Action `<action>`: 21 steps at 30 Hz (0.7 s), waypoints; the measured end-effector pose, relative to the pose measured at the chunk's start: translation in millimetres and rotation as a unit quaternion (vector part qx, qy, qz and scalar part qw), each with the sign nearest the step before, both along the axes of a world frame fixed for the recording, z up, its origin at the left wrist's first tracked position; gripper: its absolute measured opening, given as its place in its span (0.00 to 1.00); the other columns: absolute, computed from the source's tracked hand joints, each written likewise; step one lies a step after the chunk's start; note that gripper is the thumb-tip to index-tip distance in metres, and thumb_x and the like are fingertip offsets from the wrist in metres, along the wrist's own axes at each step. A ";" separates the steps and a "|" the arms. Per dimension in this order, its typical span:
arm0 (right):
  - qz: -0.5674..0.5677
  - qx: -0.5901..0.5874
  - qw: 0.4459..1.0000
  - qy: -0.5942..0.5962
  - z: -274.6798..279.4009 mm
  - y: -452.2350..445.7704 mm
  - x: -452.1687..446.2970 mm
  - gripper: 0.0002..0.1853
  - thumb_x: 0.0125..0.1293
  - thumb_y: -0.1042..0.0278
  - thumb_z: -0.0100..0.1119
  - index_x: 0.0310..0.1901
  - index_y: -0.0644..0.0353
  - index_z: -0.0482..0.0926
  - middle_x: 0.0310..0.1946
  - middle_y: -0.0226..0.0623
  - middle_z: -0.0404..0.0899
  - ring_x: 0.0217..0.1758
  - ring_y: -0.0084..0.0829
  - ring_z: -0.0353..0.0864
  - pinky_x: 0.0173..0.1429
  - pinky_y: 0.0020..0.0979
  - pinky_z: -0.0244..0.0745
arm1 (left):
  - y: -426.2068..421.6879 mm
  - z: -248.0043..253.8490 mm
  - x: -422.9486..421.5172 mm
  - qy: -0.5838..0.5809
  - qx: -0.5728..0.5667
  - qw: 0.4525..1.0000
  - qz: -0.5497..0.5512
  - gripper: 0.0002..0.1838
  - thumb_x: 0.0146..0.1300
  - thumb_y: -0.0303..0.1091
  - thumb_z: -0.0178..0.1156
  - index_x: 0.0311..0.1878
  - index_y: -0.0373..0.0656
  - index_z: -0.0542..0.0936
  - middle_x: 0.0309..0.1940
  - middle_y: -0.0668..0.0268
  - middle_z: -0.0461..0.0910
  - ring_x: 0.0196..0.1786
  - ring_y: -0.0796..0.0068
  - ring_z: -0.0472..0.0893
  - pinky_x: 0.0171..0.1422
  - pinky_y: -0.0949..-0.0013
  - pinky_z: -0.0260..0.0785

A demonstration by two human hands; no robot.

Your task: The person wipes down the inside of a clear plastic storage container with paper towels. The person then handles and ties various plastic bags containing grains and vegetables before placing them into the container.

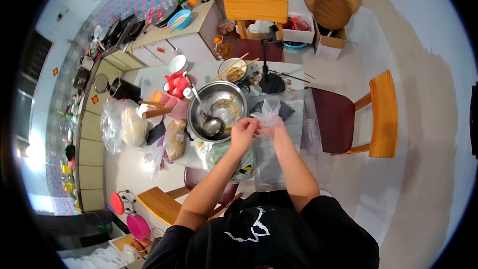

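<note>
Plastic bag (269, 109) is held, seemingly for steadiness, by closed fingers of the right hand (274, 129), while those of the left hand (243, 133) are curled close, grip unclear.

Hands (256, 128) at clear plastic bag (269, 111)

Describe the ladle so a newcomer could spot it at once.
On the table stands a large, round metal bowl. Inside it lies a metal ladle, its handle leaning over the rim. Its rounded cup sets it apart from the straight, pale chopsticks nearby.
</note>
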State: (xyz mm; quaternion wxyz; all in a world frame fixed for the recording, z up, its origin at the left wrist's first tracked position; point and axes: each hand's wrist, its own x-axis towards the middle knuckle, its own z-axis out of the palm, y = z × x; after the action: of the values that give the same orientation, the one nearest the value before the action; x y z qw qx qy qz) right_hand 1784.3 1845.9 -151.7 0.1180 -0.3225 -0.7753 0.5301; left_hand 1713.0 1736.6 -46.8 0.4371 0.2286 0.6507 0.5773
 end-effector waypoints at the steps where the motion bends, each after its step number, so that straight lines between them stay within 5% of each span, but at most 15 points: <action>1: -0.194 -0.377 0.888 0.178 -27.4 -2.5 -11.8 0.14 0.61 0.62 0.51 0.44 0.62 0.74 0.36 0.38 0.79 0.39 0.37 0.80 0.41 0.41 0.76 | 4.8 -6.0 -2.9 0.004 -0.001 1.000 0.020 0.08 0.63 0.31 0.51 0.33 0.37 0.77 0.27 0.67 0.78 0.25 0.81 0.75 0.29 0.79 0.66; 2: -0.341 -0.670 0.577 0.319 -43.5 -3.4 -17.9 0.12 0.60 0.67 0.52 0.44 0.63 0.74 0.35 0.37 0.80 0.37 0.35 0.80 0.39 0.37 0.76 | 6.5 -11.3 -4.9 0.007 -0.002 0.999 0.041 0.08 0.62 0.31 0.51 0.33 0.37 0.77 0.26 0.67 0.78 0.24 0.81 0.74 0.28 0.78 0.66; 3: -0.343 -0.671 0.573 0.322 -30.3 -4.2 -13.3 0.12 0.60 0.67 0.52 0.44 0.63 0.74 0.35 0.37 0.80 0.37 0.35 0.80 0.39 0.37 0.76 | 7.5 -14.0 -6.5 0.008 -0.004 0.999 0.037 0.08 0.62 0.31 0.51 0.33 0.37 0.77 0.26 0.67 0.78 0.24 0.81 0.74 0.28 0.78 0.66; 5: -0.309 -0.535 0.779 0.106 21.2 -10.7 2.3 0.10 0.57 0.67 0.56 0.33 0.68 0.77 0.33 0.47 0.79 0.39 0.42 0.80 0.42 0.37 0.74 | 4.1 -18.4 -9.4 0.039 -0.059 0.994 0.078 0.08 0.61 0.30 0.51 0.33 0.37 0.77 0.25 0.67 0.78 0.23 0.81 0.74 0.27 0.78 0.65; 6: -0.311 -0.537 0.777 0.105 24.6 -8.9 5.9 0.10 0.57 0.67 0.56 0.33 0.68 0.77 0.33 0.47 0.79 0.39 0.42 0.80 0.42 0.37 0.74 | 1.1 -23.3 -11.2 0.037 -0.062 0.994 0.077 0.08 0.61 0.30 0.51 0.33 0.37 0.77 0.25 0.67 0.78 0.23 0.81 0.74 0.27 0.78 0.65; 7: -0.221 -0.268 0.937 -0.043 26.9 -3.7 10.8 0.10 0.57 0.68 0.56 0.33 0.69 0.77 0.33 0.50 0.79 0.40 0.44 0.80 0.43 0.38 0.74 | -1.1 -28.7 -13.5 0.063 -0.084 0.992 0.074 0.08 0.61 0.30 0.52 0.34 0.36 0.77 0.24 0.67 0.77 0.23 0.81 0.74 0.26 0.77 0.66; 8: -0.102 0.035 0.976 -0.187 30.6 0.7 15.6 0.11 0.57 0.69 0.56 0.34 0.70 0.77 0.33 0.52 0.79 0.41 0.45 0.79 0.43 0.38 0.74 | -2.6 -33.6 -16.7 0.089 -0.105 0.988 0.071 0.08 0.61 0.30 0.52 0.35 0.36 0.77 0.23 0.68 0.77 0.22 0.80 0.74 0.26 0.77 0.67; 12: 0.024 0.207 0.939 -0.274 90.0 2.8 30.7 0.07 0.52 0.74 0.54 0.32 0.64 0.79 0.36 0.53 0.78 0.41 0.45 0.80 0.43 0.39 0.75 | -7.7 -37.6 -28.3 0.249 -0.095 0.963 -0.028 0.10 0.57 0.27 0.56 0.42 0.36 0.76 0.30 0.63 0.77 0.25 0.76 0.76 0.30 0.74 0.69; 14: 0.065 0.228 0.930 -0.282 117.5 -6.2 36.8 0.06 0.52 0.75 0.53 0.30 0.64 0.79 0.35 0.50 0.79 0.42 0.44 0.79 0.43 0.40 0.75 | -3.7 -23.5 -22.6 0.378 0.028 0.914 -0.146 0.21 0.51 0.25 0.61 0.51 0.38 0.73 0.43 0.59 0.74 0.31 0.70 0.78 0.35 0.71 0.71; 15: 0.072 0.276 0.929 -0.238 122.9 -12.1 39.5 0.05 0.51 0.76 0.54 0.29 0.64 0.78 0.34 0.50 0.78 0.41 0.44 0.79 0.43 0.39 0.75 | -1.6 -11.4 -18.2 0.346 0.013 0.919 -0.186 0.31 0.46 0.24 0.65 0.57 0.42 0.69 0.53 0.58 0.68 0.38 0.66 0.77 0.39 0.70 0.72; 19: 0.075 0.369 0.916 -0.137 165.0 -31.9 47.1 0.07 0.49 0.77 0.57 0.32 0.66 0.78 0.32 0.46 0.76 0.37 0.42 0.78 0.40 0.38 0.74 | -2.4 2.7 -10.5 0.404 0.136 0.887 -0.178 0.35 0.43 0.28 0.67 0.59 0.45 0.68 0.49 0.60 0.70 0.34 0.66 0.76 0.37 0.70 0.71; 21: 0.058 0.312 0.942 -0.109 176.8 -33.8 50.8 0.09 0.48 0.78 0.57 0.34 0.65 0.78 0.32 0.46 0.76 0.36 0.42 0.78 0.39 0.37 0.73 | -5.6 12.7 -15.9 0.378 0.129 0.892 -0.213 0.35 0.43 0.28 0.68 0.59 0.44 0.68 0.45 0.61 0.72 0.32 0.68 0.76 0.36 0.71 0.71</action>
State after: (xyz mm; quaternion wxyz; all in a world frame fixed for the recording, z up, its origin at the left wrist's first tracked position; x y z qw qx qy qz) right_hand 1835.1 1812.1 25.1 0.0969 -0.2799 -0.9271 0.2296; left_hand 1697.1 1730.9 -34.1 0.2378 0.6170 0.6224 0.4188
